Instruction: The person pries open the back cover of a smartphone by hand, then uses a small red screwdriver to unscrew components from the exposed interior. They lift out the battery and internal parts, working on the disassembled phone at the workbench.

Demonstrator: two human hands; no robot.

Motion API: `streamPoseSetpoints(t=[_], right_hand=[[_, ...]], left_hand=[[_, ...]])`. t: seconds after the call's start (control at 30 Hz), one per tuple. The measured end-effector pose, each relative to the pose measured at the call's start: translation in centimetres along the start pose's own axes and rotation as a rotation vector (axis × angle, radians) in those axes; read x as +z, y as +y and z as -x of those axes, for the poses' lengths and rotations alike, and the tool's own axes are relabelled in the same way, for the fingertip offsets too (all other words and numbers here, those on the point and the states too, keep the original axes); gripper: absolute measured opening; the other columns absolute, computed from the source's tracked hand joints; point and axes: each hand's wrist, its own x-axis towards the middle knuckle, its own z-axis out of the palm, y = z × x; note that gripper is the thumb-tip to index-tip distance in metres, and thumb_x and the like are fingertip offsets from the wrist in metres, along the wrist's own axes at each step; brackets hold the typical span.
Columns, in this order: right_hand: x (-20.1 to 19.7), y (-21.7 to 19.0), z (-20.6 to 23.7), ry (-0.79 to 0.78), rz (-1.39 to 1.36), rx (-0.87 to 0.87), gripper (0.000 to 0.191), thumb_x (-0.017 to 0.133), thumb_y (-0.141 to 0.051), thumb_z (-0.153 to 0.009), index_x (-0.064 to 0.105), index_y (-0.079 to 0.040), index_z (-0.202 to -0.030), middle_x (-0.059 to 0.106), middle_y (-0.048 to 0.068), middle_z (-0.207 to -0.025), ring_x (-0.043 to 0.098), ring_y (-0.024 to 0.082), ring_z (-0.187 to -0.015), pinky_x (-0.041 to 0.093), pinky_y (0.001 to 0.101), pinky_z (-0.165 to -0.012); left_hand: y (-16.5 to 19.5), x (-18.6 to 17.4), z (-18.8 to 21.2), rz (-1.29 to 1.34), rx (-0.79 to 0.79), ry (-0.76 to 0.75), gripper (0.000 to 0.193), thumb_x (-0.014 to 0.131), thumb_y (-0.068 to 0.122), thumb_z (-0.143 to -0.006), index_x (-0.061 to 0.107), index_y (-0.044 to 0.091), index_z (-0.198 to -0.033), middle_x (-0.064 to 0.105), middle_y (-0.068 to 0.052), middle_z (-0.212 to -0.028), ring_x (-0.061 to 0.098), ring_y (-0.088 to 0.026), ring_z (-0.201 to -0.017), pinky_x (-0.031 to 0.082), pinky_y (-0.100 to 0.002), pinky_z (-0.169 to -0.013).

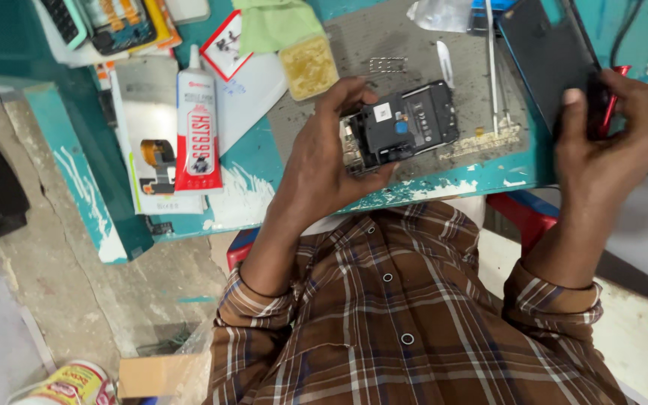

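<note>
Left hand (316, 161) gripping opened phone (403, 127), back cover off, internals exposed; fingers (354, 90) curled over its top edge, thumb under its lower edge, pinching it just above grey mat (406, 45). Right hand (613, 131) clamped on dark back panel (545, 52), thumb pressed flat on its face, other fingers wrapped behind; red tool (615, 97) caught between those fingers and panel edge. Phone and panel well apart, one per hand. White spudger (445, 64) and thin metal tweezers (491, 67) lying on mat, just beyond phone. Yellow sponge box (308, 66) beside left fingertips, on far side. White glue tube (197, 127) with red label well out from left hand, on teal desk (256, 180), next to flat parts package (151, 142). Green cloth (275, 22) past sponge box. Brown plaid shirt (406, 315) below both wrists.
</note>
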Motion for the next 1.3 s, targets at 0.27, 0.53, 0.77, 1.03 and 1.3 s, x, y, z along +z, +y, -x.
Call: streamPoseSetpoints(t=[0.27, 0.53, 0.77, 1.03, 1.3], right_hand=[[3.7, 7.8, 3.0, -0.089, -0.254, 0.233, 0.024, 0.06, -0.01, -0.114, 0.068, -0.002, -0.135, 0.071, 0.008, -0.122, 0.064, 0.015, -0.105, 0.058, 0.03, -0.095], [3.5, 10.1, 2.5, -0.299, -0.738, 0.787, 0.042, 0.048, -0.042, -0.122, 0.063, -0.005, -0.136, 0.061, -0.002, -0.104, 0.061, 0.007, -0.095, 0.051, 0.0247, -0.079], [2.0, 3.9, 0.6, -0.21, -0.755, 0.526, 0.028, 0.062, -0.019, -0.121, 0.061, -0.001, -0.143, 0.062, 0.002, -0.114, 0.059, 0.011, -0.093, 0.05, 0.0236, -0.081], [0.3, -6.0, -5.2, -0.304, -0.782, 0.306, 0.013, 0.073, 0.002, -0.11, 0.071, 0.003, -0.123, 0.069, 0.009, -0.11, 0.062, 0.012, -0.091, 0.051, 0.0222, -0.081], [6.1, -13.5, -11.0, -0.565, -0.735, -0.085, 0.011, 0.076, -0.002, -0.101, 0.075, 0.0, -0.112, 0.072, 0.01, -0.103, 0.069, 0.016, -0.085, 0.057, 0.0323, -0.067]], left_hand=[[-1.6, -3.0, 3.6, -0.016, -0.072, 0.075, 0.102, 0.096, 0.011, -0.078, 0.028, 0.002, -0.152, 0.059, -0.017, -0.138, 0.064, -0.033, -0.131, 0.052, -0.04, -0.118], [-2.4, -5.2, 3.7, 0.014, -0.118, 0.021, 0.103, 0.096, 0.012, -0.077, 0.026, 0.005, -0.154, 0.061, -0.015, -0.136, 0.065, -0.034, -0.132, 0.053, -0.039, -0.119], [-6.0, -5.1, 1.0, 0.017, -0.014, 0.024, 0.107, 0.099, 0.015, -0.081, 0.021, 0.009, -0.154, 0.059, -0.016, -0.136, 0.064, -0.035, -0.134, 0.05, -0.042, -0.122], [-7.1, -8.3, 0.9, 0.06, 0.064, 0.125, 0.11, 0.102, 0.008, -0.086, 0.017, 0.014, -0.155, 0.059, -0.013, -0.135, 0.064, -0.027, -0.132, 0.051, -0.039, -0.121], [-3.5, -12.2, 7.4, -0.008, -0.138, 0.29, 0.107, 0.099, 0.0, -0.084, 0.021, 0.01, -0.155, 0.057, -0.016, -0.136, 0.066, -0.025, -0.13, 0.056, -0.037, -0.116]])
